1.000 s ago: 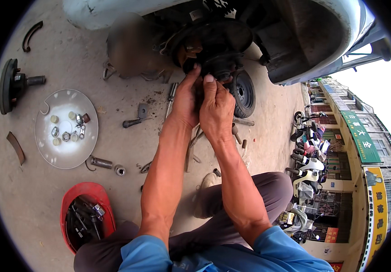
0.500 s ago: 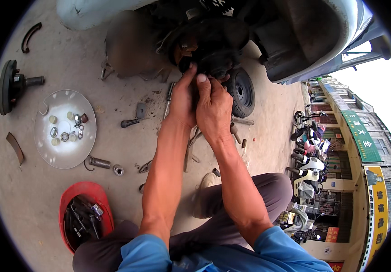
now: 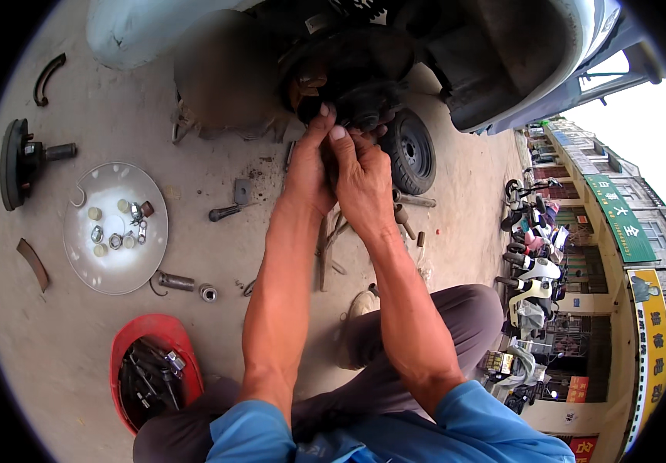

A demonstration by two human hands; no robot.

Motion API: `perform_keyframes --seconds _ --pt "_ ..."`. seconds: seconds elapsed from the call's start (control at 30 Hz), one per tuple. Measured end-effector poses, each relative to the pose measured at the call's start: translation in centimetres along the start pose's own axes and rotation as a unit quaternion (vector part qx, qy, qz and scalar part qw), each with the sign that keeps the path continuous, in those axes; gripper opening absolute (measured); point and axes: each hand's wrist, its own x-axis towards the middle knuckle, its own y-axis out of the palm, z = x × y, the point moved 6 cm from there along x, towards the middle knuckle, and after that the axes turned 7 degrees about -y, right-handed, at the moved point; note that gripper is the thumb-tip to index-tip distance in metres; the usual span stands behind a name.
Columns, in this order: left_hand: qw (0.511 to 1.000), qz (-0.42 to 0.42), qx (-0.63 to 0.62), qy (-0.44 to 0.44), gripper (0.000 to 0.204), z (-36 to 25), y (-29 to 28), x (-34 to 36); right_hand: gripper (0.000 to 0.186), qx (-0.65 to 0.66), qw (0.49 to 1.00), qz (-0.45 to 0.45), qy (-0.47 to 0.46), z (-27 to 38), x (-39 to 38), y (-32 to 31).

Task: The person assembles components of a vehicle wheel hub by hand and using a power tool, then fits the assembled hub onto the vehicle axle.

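Both my arms reach forward to the dark, greasy brake assembly under a pale vehicle body. My left hand is closed at its lower edge, its thumb pointing up beside a rusty brown part. Pressed close alongside, my right hand has curled fingers and its thumb lies against the left hand. Whatever they grip is hidden between and behind the fingers. A small black tyre on a dark rim lies just beyond my right hand.
Left on the concrete are a round metal dish holding nuts and caps, a drum with a shaft, a curved brake shoe, and a socket. A red helmet holds tools. Parked scooters stand at right.
The whole view has shifted slightly, so the floor items sit a little lower and further right. My hands stay together at the brake assembly, with only a slight change of the fingers.
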Motion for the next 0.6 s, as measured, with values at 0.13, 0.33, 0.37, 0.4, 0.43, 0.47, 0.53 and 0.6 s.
perform_keyframes --seconds 0.13,0.33,0.37,0.4,0.43,0.47,0.53,0.6 --pt "1.0 0.026 0.012 -0.006 0.056 0.7 1.7 0.4 0.049 -0.029 0.999 -0.004 0.036 1.7 0.6 -4.4" --pt "0.996 -0.064 -0.03 0.058 0.054 1.0 1.6 0.3 0.05 -0.167 0.985 0.003 -0.047 3.9 3.8 -5.9" --pt "0.996 -0.065 -0.022 0.059 0.054 0.8 1.8 0.2 0.048 -0.22 0.973 0.007 -0.07 4.9 4.1 -5.8" --pt "0.995 -0.078 -0.015 0.06 0.054 0.9 1.8 0.2 0.048 -0.215 0.974 0.005 -0.071 4.7 4.1 -5.7" --pt "0.994 -0.092 -0.008 0.061 0.054 0.9 1.7 0.1 0.047 -0.251 0.964 0.004 -0.084 4.6 4.1 -5.7" --pt "0.994 -0.092 -0.002 0.063 0.054 0.7 1.6 0.1 0.047 -0.288 0.953 0.004 -0.097 4.6 4.0 -5.6" --pt "0.995 -0.093 0.005 0.042 0.052 1.0 1.4 0.0 0.045 -0.3 0.949 0.008 -0.099 4.3 3.9 -5.7" --pt "0.995 -0.094 -0.026 0.026 0.048 1.1 1.5 -0.5 0.044 -0.315 0.944 0.01 -0.102 4.3 3.9 -5.8"
